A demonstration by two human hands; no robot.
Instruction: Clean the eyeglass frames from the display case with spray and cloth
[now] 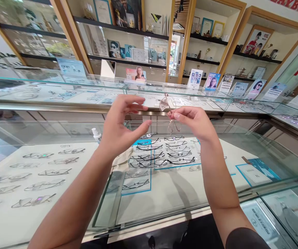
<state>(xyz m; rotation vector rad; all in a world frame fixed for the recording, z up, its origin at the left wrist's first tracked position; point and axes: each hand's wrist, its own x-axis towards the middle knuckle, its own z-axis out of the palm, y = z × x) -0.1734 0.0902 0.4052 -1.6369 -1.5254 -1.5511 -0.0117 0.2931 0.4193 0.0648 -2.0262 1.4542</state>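
Note:
My right hand [191, 121] is raised over a glass display counter [242, 145] and pinches a thin rose-gold pair of glasses [167, 110] by the frame, so the glasses hang in the air. A hand's width to the left, my left hand [123, 126] hovers with its fingers apart and curved, touching nothing. Under both hands, inside the case, lie rows of spectacle frames [161, 155]. A beige cloth [121, 162] rests on the glass just below my left wrist.
A small spray bottle [96, 135] stands on the glass left of my left hand. More frames [40, 173] lie in the case at the left. A second glass counter [86, 90] runs behind, with cards and shelves of pictures beyond.

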